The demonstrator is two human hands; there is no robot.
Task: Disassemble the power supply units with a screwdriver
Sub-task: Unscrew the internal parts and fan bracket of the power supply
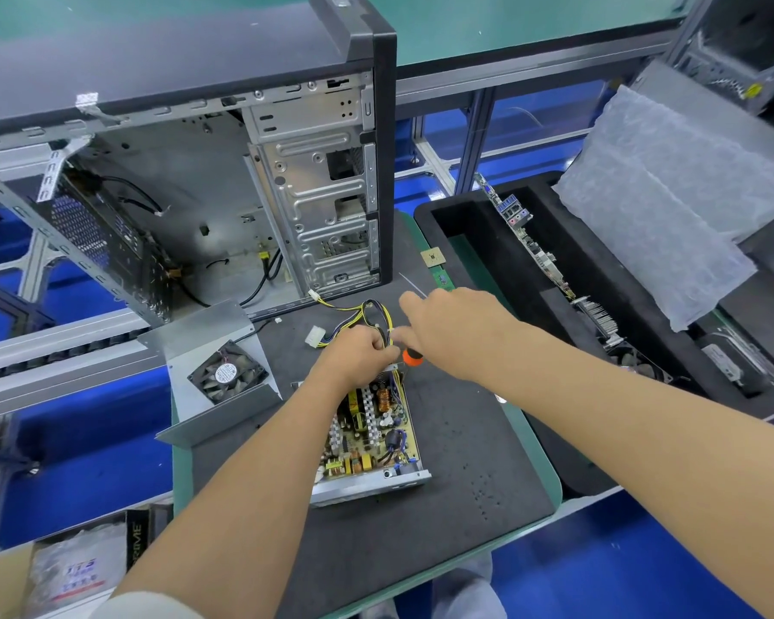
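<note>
Both hands over power supply

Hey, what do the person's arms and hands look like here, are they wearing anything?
Both forearms are bare, and the left hand and right hand have no gloves, rings or watch that I can see. A pale, whitish sleeve edge shows on the left arm at the bottom edge.

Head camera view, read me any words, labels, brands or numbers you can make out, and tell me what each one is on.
"PRIME", partly cut off: side of the dark box at lower left.
Blue and red print on the plastic bag: too blurred to read.
Round sticker on the fan: too small to read.
Label on the drive at right: unreadable.
</note>
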